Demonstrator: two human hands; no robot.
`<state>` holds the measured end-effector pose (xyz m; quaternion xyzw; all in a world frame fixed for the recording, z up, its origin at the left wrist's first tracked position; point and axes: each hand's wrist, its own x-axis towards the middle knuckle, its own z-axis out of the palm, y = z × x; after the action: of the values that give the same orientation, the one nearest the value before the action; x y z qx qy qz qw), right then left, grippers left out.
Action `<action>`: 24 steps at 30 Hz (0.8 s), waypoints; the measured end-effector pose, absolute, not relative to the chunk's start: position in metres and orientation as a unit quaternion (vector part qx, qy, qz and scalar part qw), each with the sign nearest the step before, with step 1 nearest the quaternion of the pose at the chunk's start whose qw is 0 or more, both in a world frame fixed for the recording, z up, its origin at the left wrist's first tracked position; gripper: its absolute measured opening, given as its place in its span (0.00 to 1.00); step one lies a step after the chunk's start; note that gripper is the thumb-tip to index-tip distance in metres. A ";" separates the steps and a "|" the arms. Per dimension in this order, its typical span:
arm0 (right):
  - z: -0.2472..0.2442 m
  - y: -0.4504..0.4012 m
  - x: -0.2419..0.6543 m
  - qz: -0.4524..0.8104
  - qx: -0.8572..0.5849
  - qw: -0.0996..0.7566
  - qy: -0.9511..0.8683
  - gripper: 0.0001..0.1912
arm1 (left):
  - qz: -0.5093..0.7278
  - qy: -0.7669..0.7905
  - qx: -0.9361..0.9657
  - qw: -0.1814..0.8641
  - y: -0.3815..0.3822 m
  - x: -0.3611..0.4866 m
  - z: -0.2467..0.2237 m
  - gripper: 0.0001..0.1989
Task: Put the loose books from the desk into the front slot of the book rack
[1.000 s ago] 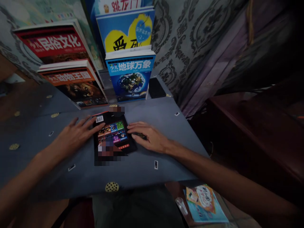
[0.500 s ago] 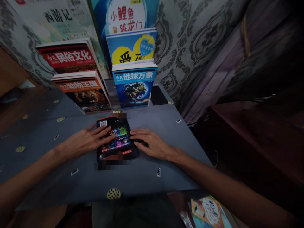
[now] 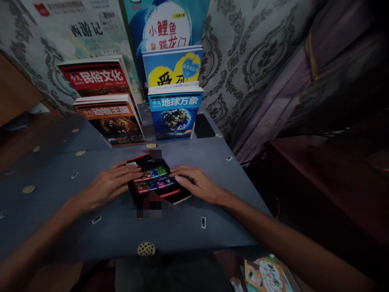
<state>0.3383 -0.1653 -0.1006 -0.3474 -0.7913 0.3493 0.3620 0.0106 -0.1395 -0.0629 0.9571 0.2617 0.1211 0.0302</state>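
A black book (image 3: 156, 185) with rows of small coloured pictures lies flat on the grey-blue table, its printed side up and turned at a slant. My left hand (image 3: 114, 182) rests at its left edge, fingers stretched out together over the margin and partly covering the barcode. At the right edge is my right hand (image 3: 196, 182), with fingers and thumb extended and their tips touching the cover. Neither hand visibly wraps round the book. Blurred blocks hide its top edge and lower corner.
Behind stand an orange-topped lion book (image 3: 114, 125), a red-topped book (image 3: 97, 79), a blue globe book (image 3: 176, 117) and taller picture books. A dark flat phone-like object (image 3: 204, 125) lies beside them. A colourful book (image 3: 267, 273) is below the table's front edge.
The black book has turned anticlockwise, its lower end swinging right. My left hand has slid from its middle towards the left edge; my right thumb now lies on the cover.
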 end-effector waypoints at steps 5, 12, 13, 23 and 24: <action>-0.103 -0.160 0.339 0.566 -0.354 0.400 -0.628 0.40 | 0.276 0.365 0.884 0.099 -0.147 0.041 -0.031 0.14; -0.095 -0.155 0.340 0.698 -0.255 0.436 -0.508 0.42 | 0.352 0.501 0.777 0.148 -0.141 0.076 0.004 0.18; -0.093 -0.156 0.340 0.706 -0.244 0.437 -0.502 0.40 | 0.349 0.507 0.773 0.156 -0.138 0.076 0.005 0.19; -0.103 -0.155 0.334 0.696 -0.359 0.461 -0.417 0.23 | 0.232 0.531 0.704 0.411 -0.117 0.064 -0.056 0.22; -0.104 -0.152 0.335 0.694 -0.373 0.461 -0.408 0.23 | 0.229 0.535 0.687 0.435 -0.119 0.064 -0.063 0.22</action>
<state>0.3346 -0.1520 -0.1041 -0.3726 -0.4085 0.6938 0.4614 0.0640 -0.1189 -0.0629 0.6866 0.5354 0.2289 0.4354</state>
